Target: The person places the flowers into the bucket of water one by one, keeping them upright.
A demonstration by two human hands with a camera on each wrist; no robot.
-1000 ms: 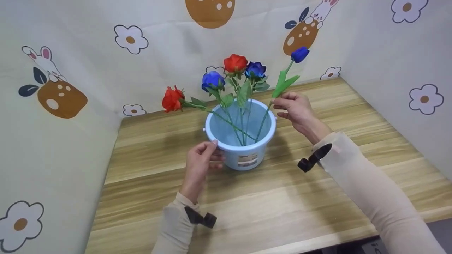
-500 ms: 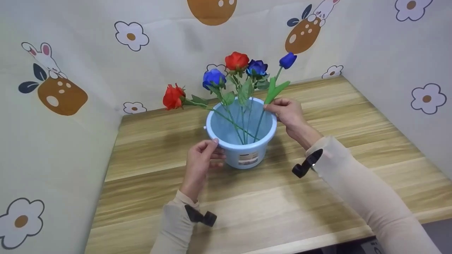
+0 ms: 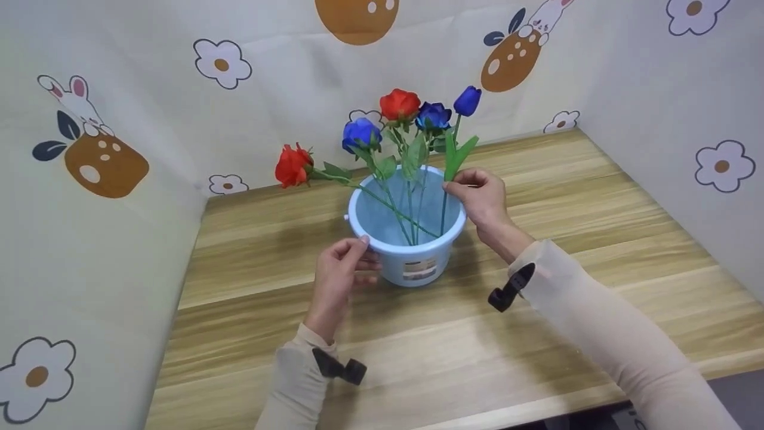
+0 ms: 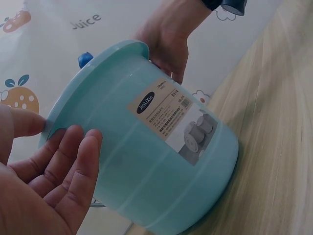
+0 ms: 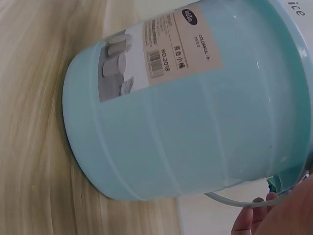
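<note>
A light blue bucket (image 3: 418,266) stands upright on the wooden table. My left hand (image 3: 337,280) holds its rim at the near left, thumb on the lip and fingers under it; the left wrist view shows these fingers (image 4: 63,166) against the outer wall. My right hand (image 3: 482,200) pinches the stem of a blue tulip (image 3: 468,101) just below its green leaves, over the bucket's right rim. Also in the bucket lean a drooping red rose (image 3: 293,165), a blue rose (image 3: 361,134), an upright red rose (image 3: 400,105) and a dark blue rose (image 3: 434,116).
The wooden table (image 3: 250,334) reaches back to walls hung with printed cloth (image 3: 286,77) on the left, back and right. A thin bucket handle (image 5: 230,200) hangs beside the right hand in the right wrist view. Black camera mounts sit on both wrists.
My right hand has moved left and slightly down with the tulip, whose bloom swung left until the stem stands nearly upright. The left hand and bucket have stayed put.
</note>
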